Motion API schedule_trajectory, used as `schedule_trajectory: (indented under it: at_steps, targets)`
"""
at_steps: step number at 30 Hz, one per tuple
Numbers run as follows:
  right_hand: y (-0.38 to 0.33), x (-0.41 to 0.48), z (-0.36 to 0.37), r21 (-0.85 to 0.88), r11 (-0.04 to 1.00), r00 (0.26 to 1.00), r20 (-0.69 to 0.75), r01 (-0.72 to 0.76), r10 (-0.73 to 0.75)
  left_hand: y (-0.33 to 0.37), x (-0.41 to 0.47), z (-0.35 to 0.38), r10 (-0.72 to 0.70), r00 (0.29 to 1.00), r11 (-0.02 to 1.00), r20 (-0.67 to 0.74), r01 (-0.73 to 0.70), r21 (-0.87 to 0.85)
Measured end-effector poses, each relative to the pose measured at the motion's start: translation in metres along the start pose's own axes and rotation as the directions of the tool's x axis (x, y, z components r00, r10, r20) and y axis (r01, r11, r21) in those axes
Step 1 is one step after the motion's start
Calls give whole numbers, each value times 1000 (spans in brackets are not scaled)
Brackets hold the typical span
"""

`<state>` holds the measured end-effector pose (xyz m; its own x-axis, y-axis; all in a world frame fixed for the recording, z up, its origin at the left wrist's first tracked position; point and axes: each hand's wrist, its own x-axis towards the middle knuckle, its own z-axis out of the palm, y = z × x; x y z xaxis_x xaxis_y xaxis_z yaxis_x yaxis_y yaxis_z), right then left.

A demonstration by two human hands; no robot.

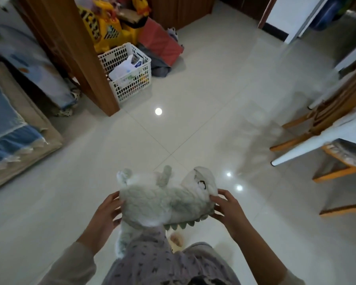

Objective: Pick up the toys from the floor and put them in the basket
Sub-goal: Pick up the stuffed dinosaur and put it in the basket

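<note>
Head view: hands hide plush dinosaur's ends.

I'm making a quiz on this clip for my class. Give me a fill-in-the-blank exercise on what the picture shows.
1. Both hands, left hand and right hand, hold a plush ____.
2. The white basket stands on the floor beside a ____ post.
3. The plush is held ____ the floor, not lying on it.
4. Behind the basket stands a ____ toy vehicle.

Missing words: dinosaur; wooden; above; yellow
</note>
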<state>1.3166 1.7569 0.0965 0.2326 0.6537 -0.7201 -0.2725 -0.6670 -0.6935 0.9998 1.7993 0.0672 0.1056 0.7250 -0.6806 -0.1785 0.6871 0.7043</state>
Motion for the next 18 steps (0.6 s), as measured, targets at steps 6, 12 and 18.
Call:
schedule_trajectory:
  at_steps: [6,12,18]
  targets:
    - [-62,86,19,-34,999,1000,4,-24,24,54,82,22,21,999,1000,-39,-22,-20]
    - [-144,165,38,-43,999,999,-37,-15,14,138,160,49,42,999,999,-9,-42,12]
    - [-224,232,49,-31,999,999,-54,9,-10,219,232,85,63,998,997,28,-65,43]
